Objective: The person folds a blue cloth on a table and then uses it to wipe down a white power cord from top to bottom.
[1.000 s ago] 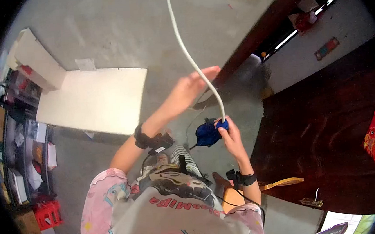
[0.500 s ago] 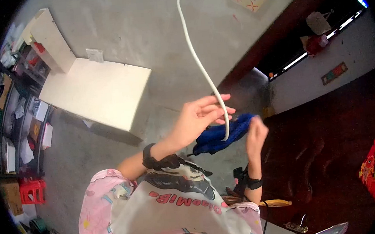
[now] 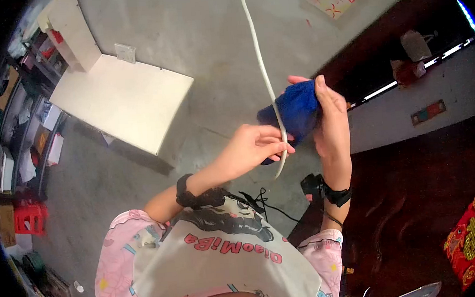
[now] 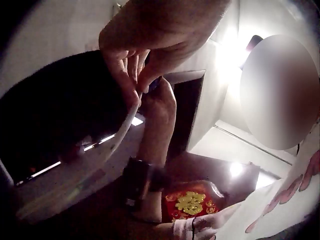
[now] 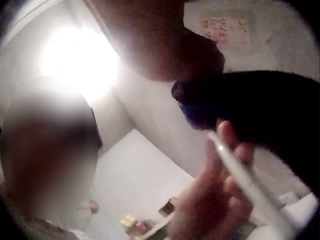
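A long white pole (image 3: pixel 261 63) runs down from the top of the head view, and its lower end hangs just below my left hand (image 3: pixel 254 147). That hand pinches the pole near this end between thumb and fingers; the left wrist view shows the same pinch on the pole (image 4: pixel 117 142). My right hand (image 3: pixel 333 121) grips a bunched blue cloth (image 3: pixel 298 104), thumb along its near edge, other fingers mostly hidden behind it. The cloth lies behind the pole in the head view. In the right wrist view the cloth (image 5: pixel 200 114) looks mostly dark, close to the pole's tip.
A white table (image 3: pixel 128 101) stands at the left, beside shelves (image 3: pixel 29 126) and a red plastic stool (image 3: pixel 30 219). To the right is a dark wooden surface (image 3: pixel 397 192) with a red and gold decoration (image 3: pixel 473 239). Black cord (image 3: pixel 264 199) lies below the hands.
The blue cloth has come off the pole's end into my right hand, which moved up and right. My left hand, earlier straight-fingered beside the pole, now pinches it.
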{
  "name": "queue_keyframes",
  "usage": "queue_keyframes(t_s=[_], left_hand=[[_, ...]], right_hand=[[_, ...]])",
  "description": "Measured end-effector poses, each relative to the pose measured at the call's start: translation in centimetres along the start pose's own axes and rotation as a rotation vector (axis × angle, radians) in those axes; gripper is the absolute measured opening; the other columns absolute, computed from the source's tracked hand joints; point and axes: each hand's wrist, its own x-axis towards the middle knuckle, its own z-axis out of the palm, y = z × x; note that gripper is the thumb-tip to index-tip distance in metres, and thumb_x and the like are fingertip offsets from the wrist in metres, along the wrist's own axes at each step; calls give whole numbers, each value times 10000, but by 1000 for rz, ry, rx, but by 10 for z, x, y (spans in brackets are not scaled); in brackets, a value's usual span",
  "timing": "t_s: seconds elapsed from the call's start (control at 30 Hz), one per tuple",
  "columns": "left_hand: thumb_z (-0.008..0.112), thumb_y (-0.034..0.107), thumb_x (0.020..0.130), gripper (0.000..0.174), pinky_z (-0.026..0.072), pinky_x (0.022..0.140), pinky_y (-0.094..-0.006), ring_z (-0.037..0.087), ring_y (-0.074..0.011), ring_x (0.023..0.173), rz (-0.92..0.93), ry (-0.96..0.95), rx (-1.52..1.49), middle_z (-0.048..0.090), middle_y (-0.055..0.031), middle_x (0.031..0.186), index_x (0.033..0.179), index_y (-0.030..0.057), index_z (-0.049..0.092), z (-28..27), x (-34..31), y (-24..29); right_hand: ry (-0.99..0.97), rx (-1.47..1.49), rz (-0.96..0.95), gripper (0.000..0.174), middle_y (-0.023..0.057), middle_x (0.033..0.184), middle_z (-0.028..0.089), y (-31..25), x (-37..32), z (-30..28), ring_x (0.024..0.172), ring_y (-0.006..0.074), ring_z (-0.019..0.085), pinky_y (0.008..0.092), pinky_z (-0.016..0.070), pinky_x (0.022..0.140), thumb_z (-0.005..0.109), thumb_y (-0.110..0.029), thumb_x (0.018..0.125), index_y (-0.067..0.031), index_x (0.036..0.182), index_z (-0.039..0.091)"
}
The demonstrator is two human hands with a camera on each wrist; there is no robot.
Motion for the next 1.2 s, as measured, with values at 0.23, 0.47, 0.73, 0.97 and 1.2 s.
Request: queue_keyframes(t_s=[0.23,0.47,0.73,0.97,1.2], left_hand=[[528,58,793,152,478,628,-249,606,-143,748,43,171,110,631,-112,788,886,-54,574,-5,3,-16],[507,148,751,170,428,543,-360,566,-307,594,156,276,549,559,-173,622,745,-9,573,-5,-2,-26],[519,85,760,150,457,535,-285,591,-179,558,132,235,622,595,-133,611,795,-48,579,-9,-6,-22],[585,156,750,176,451,560,-251,592,-141,592,129,98,690,612,-109,649,802,-8,618,-37,-15,-14],[490,230,854,347,452,773,-272,591,-169,815,241,114,280,605,-90,961,1076,-36,516,-76,28,-1]], right_hand=[[-26,-36,-73,422,97,1034,532,48,-7,1,884,139,523,253,420,773,383,-314,904,25,1133,487],[192,-437,-298,370,121,987,543,65,-18,22,886,148,529,266,419,777,649,-130,723,16,1027,496],[144,-664,-65,301,104,724,621,71,-15,15,655,128,578,248,460,625,681,-186,695,26,887,588],[99,-476,-5,215,29,697,602,77,-15,12,643,54,518,207,434,588,606,-160,774,42,846,602],[53,-356,-2,232,-14,655,555,109,-6,14,576,40,451,199,362,521,567,-210,807,19,814,601]])
